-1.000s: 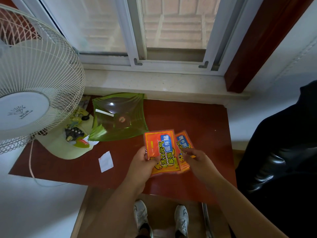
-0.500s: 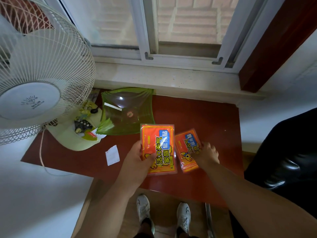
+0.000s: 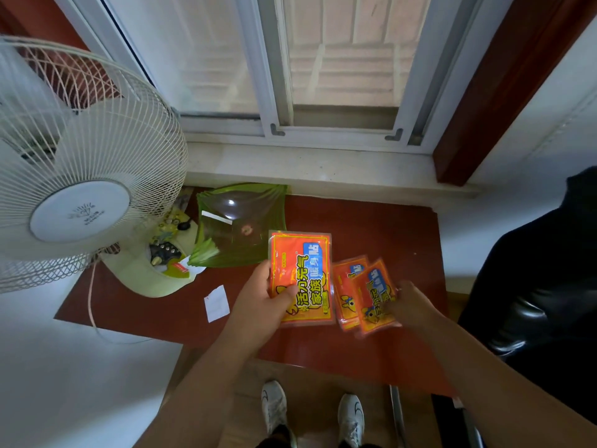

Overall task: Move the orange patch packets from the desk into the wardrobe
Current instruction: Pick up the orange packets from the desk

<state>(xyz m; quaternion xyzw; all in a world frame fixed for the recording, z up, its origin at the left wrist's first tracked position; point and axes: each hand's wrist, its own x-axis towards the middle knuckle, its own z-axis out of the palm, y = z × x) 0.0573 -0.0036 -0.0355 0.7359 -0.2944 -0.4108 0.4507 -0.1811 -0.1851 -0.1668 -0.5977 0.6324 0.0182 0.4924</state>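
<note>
- Red desk [image 3: 371, 227] is sitting under a window sill [image 3: 307, 163]; white fan [image 3: 80, 176] is crowding the left side, its cream base [image 3: 151, 273] resting on the desk with small clutter on it.
- Green glass dish [image 3: 239, 224] is lying just behind the packets; a white paper scrap [image 3: 217, 302] is lying left of the left hand.
- Black chair [image 3: 542, 286] is standing right of the desk; two white shoes [image 3: 274, 405] are showing on the floor below.
- Left hand [image 3: 261, 302] is gripping the large orange packet [image 3: 302, 278] by its lower left edge, thumb on the face, holding it above the desk.
- That packet is showing yellow Chinese lettering, a blue panel and a clear border.
- Right hand [image 3: 412, 307] is pinching a front small packet [image 3: 373, 295] at its right edge; a rear small packet [image 3: 347, 286] is sitting partly behind it.
- Right hand and small packets are motion-blurred; can't tell whether the rear one is held or lying on the desk.
- Wardrobe isn't in frame.
</note>
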